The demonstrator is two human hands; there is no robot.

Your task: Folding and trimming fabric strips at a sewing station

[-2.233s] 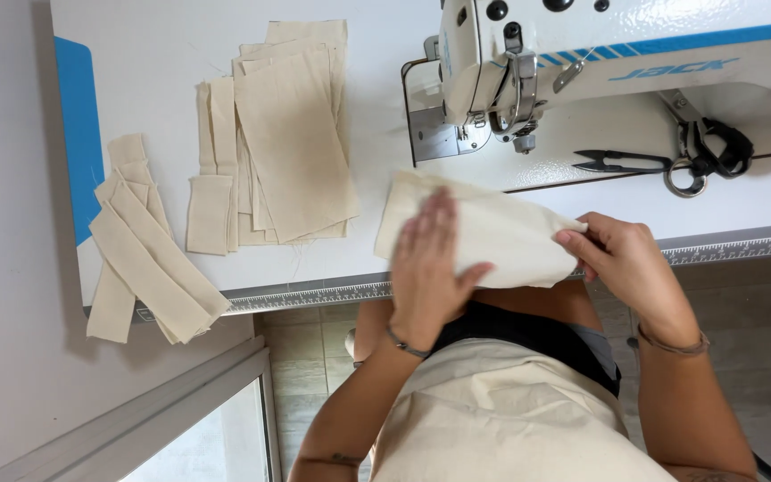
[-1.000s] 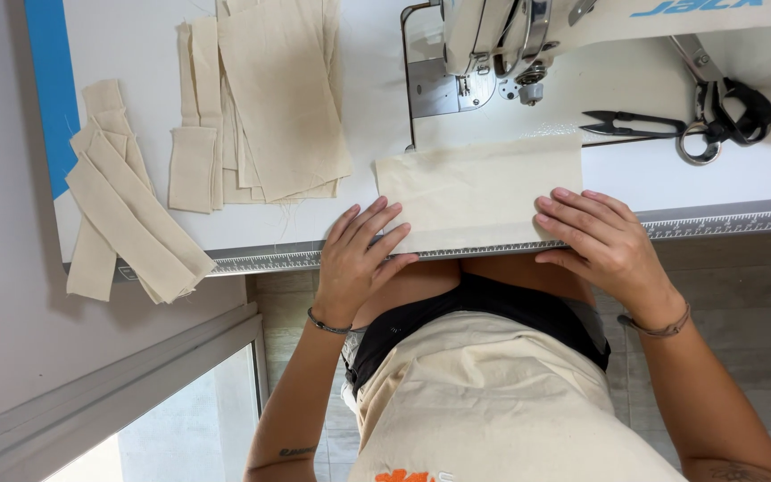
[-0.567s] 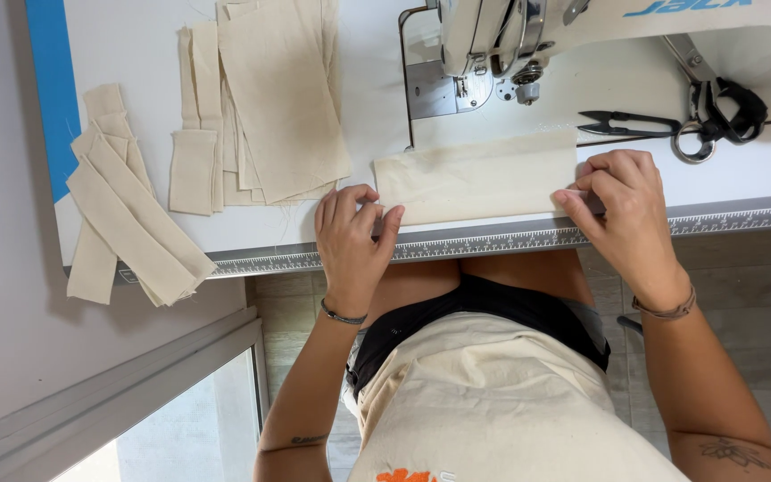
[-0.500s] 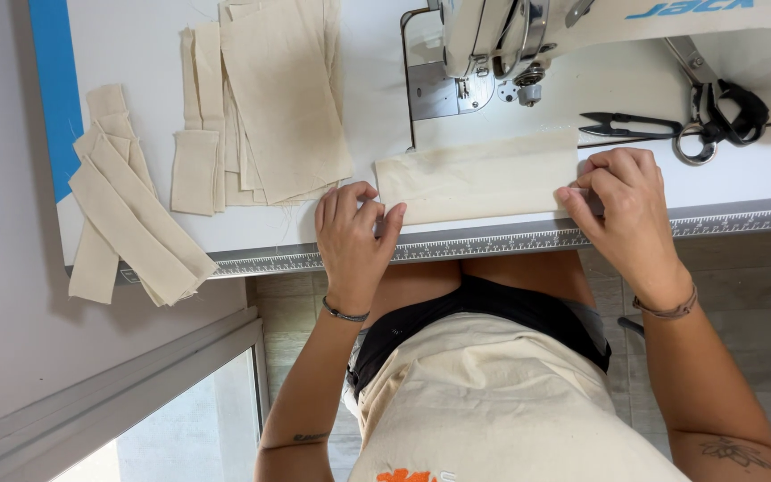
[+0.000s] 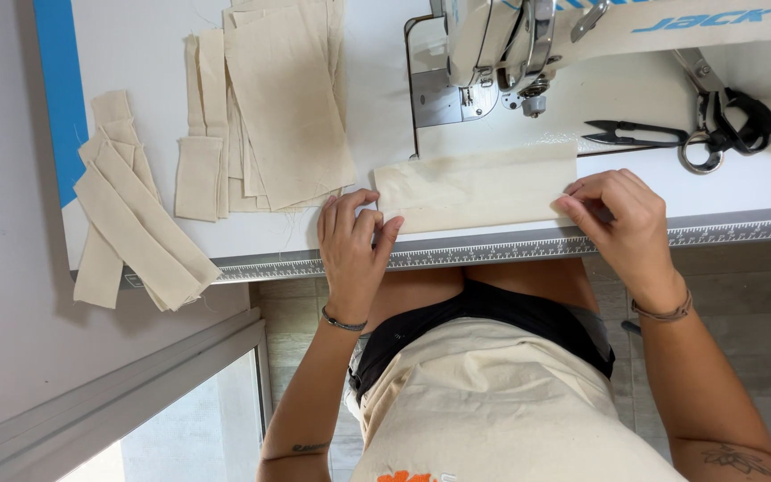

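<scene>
A folded cream fabric piece (image 5: 479,186) lies flat on the white sewing table (image 5: 385,107), just in front of the sewing machine (image 5: 573,36). My left hand (image 5: 352,241) pinches its left end with the fingertips. My right hand (image 5: 622,219) pinches its right end near the table's ruled front edge (image 5: 493,254). Both hands hold the piece stretched between them.
A stack of larger cream fabric panels (image 5: 283,98) lies at the left of the machine, with narrow strips (image 5: 200,170) beside it. More strips (image 5: 131,214) hang over the table's left corner. Thread snips (image 5: 631,136) and black-handled scissors (image 5: 725,120) lie at the right.
The fabric was loosely held at first, then laid on the table and folded into a narrower strip. My hands have moved apart to its two ends.
</scene>
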